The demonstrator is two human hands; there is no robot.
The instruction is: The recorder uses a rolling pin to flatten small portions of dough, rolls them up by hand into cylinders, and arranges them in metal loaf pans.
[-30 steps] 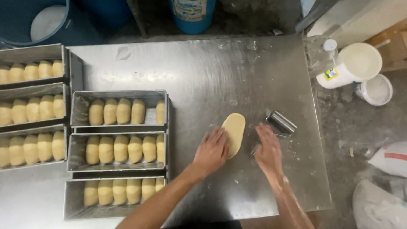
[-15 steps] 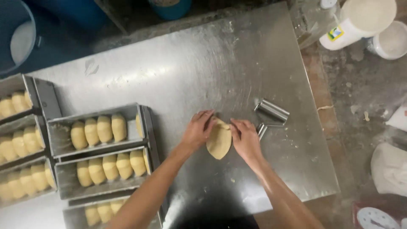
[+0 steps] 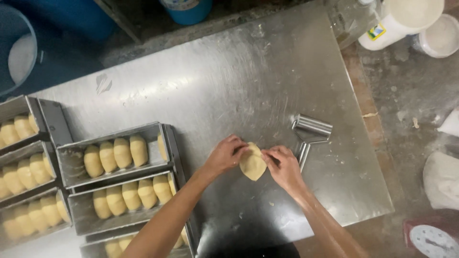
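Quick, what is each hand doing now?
Left hand: closed on the dough piece.
Right hand: closed on the same dough piece.

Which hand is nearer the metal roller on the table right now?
The right hand. It sits just left of the metal roller, close to its handle, while the left hand is farther off, on the other side of the dough piece.

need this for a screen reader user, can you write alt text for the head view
Seen from above, a left hand and right hand pinch a pale piece of dough on a steel table. A metal scraper lies just right of them; loaf pans filled with rolled dough sit to the left.
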